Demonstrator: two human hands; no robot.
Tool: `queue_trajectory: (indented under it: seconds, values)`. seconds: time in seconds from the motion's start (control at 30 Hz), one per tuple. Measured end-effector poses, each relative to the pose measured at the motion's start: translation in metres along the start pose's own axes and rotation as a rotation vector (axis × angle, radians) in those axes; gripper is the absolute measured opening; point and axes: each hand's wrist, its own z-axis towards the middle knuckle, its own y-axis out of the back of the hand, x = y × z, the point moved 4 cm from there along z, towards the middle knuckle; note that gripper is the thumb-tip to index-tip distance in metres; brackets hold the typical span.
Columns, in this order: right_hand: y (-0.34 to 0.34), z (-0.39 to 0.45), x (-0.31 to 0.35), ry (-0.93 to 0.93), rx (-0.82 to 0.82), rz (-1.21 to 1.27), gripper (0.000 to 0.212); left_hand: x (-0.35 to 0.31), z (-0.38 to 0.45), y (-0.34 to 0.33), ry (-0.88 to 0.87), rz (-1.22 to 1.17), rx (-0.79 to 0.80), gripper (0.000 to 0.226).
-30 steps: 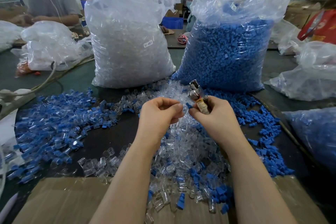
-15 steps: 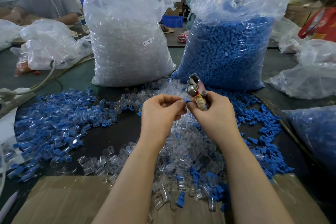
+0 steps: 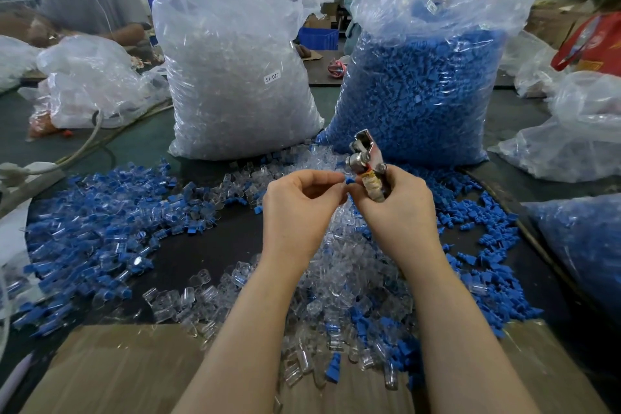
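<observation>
Where the 2 hands meet above the dark surface (image 3: 215,239), the left hand (image 3: 302,208) curls its fingers and pinches a small blue piece (image 3: 349,181) at its fingertips. The piece is held in the air, just beside the right hand (image 3: 393,212). The right hand grips a metal tool (image 3: 364,158), fingers wrapped round its taped handle, with the shiny head sticking up past the knuckles. Under both wrists lies a heap of clear shells (image 3: 353,279) with some blue bits mixed in. Loose blue plugs (image 3: 487,245) spread out to the right, and shells with blue inserts (image 3: 94,222) cover the left. A cardboard sheet (image 3: 117,370) lies at the near edge. Behind the heap stand 2 full bags, the clear bag (image 3: 235,77) on the left and the blue bag (image 3: 420,94) on the right.
</observation>
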Motion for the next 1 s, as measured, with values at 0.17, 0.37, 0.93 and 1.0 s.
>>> queue_trajectory:
  seconds: [0.17,0.37,0.93,1.0]
  values:
    - [-0.0005,-0.0009,-0.0012,-0.024,0.057,0.091,0.013,-0.0011,0.0,-0.0006,-0.039,0.056,-0.022,0.011]
    - [-0.0009,-0.0029,0.0007,-0.032,0.118,0.123,0.017,0.0,0.0,0.0031,0.005,-0.002,-0.051,0.01]
    - [-0.003,-0.0046,-0.0001,0.016,0.342,0.029,0.015,-0.0034,0.004,0.0055,0.003,-0.278,-0.014,0.009]
    - [-0.0037,-0.0049,0.0002,0.021,0.355,0.016,0.014,-0.0036,0.0043,0.0061,0.002,-0.276,-0.004,0.01]
